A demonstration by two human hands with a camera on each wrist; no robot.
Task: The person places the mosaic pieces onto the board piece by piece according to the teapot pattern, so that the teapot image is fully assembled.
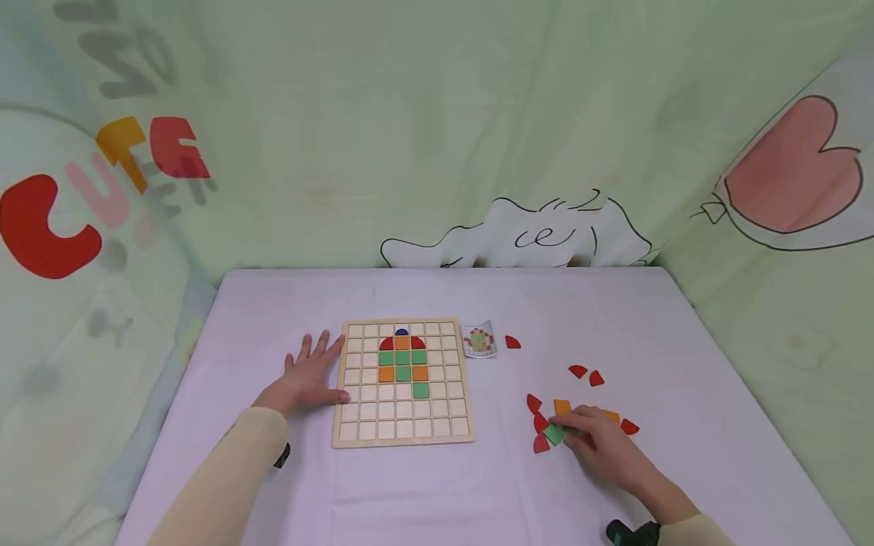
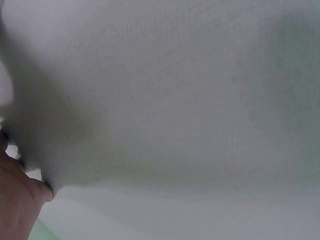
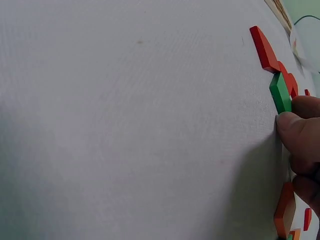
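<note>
A square wooden grid board lies on the table. Set in its cells are green square tiles, orange square tiles, two red quarter-circles and a dark blue piece at the top. My left hand spreads its fingers along the board's left side, its thumb at the edge. To the right of the board, my right hand pinches a loose green square tile between thumb and forefinger. The right wrist view shows the same green tile at the fingertips, close against red pieces. Only part of the left hand shows in its wrist view.
A small printed pattern card lies beside the board's upper right corner. Several red quarter-circles are scattered to the right. An orange tile lies by the right fingertips, another partly behind that hand. Fabric walls stand behind and at both sides.
</note>
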